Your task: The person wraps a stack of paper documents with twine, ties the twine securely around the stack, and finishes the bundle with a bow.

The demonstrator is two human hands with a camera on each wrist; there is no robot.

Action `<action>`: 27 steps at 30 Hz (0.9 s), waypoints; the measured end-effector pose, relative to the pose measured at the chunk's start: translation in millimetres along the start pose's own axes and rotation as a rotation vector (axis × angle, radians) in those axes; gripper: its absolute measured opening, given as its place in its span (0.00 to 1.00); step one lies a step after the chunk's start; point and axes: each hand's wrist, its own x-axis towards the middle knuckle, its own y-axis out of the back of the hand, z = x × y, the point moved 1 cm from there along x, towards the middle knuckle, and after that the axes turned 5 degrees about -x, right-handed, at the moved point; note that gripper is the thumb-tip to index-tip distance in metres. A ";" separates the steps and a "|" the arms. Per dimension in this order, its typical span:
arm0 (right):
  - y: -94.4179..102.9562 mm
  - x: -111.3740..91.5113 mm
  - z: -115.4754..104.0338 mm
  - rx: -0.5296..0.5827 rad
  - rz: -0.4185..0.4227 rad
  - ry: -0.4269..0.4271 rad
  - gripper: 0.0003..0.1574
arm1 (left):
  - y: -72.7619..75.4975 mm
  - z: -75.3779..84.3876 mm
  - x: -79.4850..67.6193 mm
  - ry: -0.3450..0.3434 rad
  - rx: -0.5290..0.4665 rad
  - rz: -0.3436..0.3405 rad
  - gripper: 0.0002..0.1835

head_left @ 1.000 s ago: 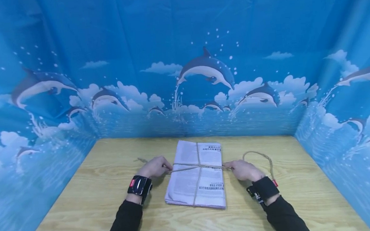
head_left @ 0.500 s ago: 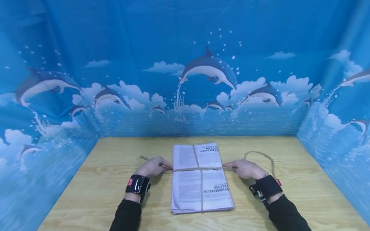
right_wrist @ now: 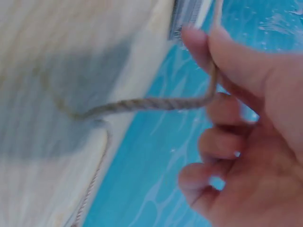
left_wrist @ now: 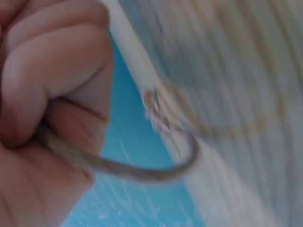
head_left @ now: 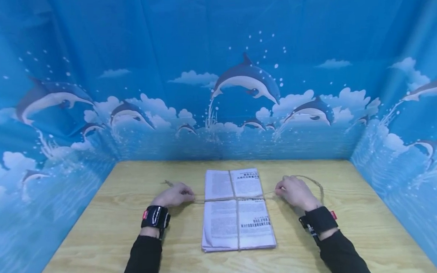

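A stack of folded newspapers lies flat on the table, with twine crossing over it lengthwise and sideways. To its left, my left hand grips one length of the twine; the left wrist view shows the cord coming out of curled fingers, its tail looping below. On the right side, my right hand pinches the other length between thumb and index finger. In the right wrist view that cord bends at the pinch and trails off, the other fingers loosely curled. Both hands are apart from the newspapers.
The wooden table carries the stack near its middle. A loose twine tail arcs behind my right hand, and a frayed end shows behind the left. A blue dolphin-print curtain encloses the table at the back and both sides.
The newspaper stack has turned to lie straighter, and the crosswise twine strands have drawn together over it. Both hands have since moved outward, away from its sides, still holding the twine.
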 end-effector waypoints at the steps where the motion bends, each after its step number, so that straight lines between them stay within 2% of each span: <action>1: 1.1 0.2 -0.1 0.000 0.035 -0.011 0.07 | 1.3 -0.5 -0.6 0.014 0.001 0.014 0.10; 3: 1.9 1.2 -0.7 0.061 0.066 -0.055 0.08 | 3.1 -1.1 -1.4 0.032 0.003 0.037 0.16; 6: -0.1 3.7 -3.3 0.214 0.086 -0.122 0.13 | 4.0 -1.1 -2.9 0.072 -0.029 0.076 0.22; 8: -3.0 6.0 -8.0 0.375 0.105 -0.196 0.16 | 4.4 -0.9 -3.8 0.093 -0.054 0.106 0.24; 10: -6.3 8.9 -15.0 0.572 0.163 -0.260 0.16 | 4.8 -0.1 -4.3 0.112 -0.063 0.138 0.24; 12: -9.8 11.7 -23.4 0.768 0.230 -0.315 0.16 | 4.9 0.9 -4.0 0.121 -0.032 0.160 0.24; 15: -14.5 15.3 -35.2 1.095 0.280 -0.367 0.16 | 3.9 3.9 -2.7 0.133 0.082 0.192 0.23; 19: -17.9 16.6 -43.4 1.464 0.275 -0.423 0.18 | 0.4 9.9 0.8 0.149 0.217 0.254 0.21; 21: -18.2 16.1 -44.6 1.583 0.261 -0.449 0.19 | -1.7 12.4 3.3 0.149 0.232 0.296 0.20; 24: -17.3 14.9 -45.3 1.725 0.222 -0.475 0.16 | -4.4 13.2 8.8 0.121 0.151 0.394 0.18; 26: -15.7 14.2 -45.5 1.829 0.178 -0.486 0.09 | -6.6 14.2 11.8 0.116 0.001 0.470 0.16; 27: -14.7 13.8 -45.5 1.889 0.152 -0.490 0.09 | -8.2 15.2 13.9 0.107 -0.103 0.513 0.15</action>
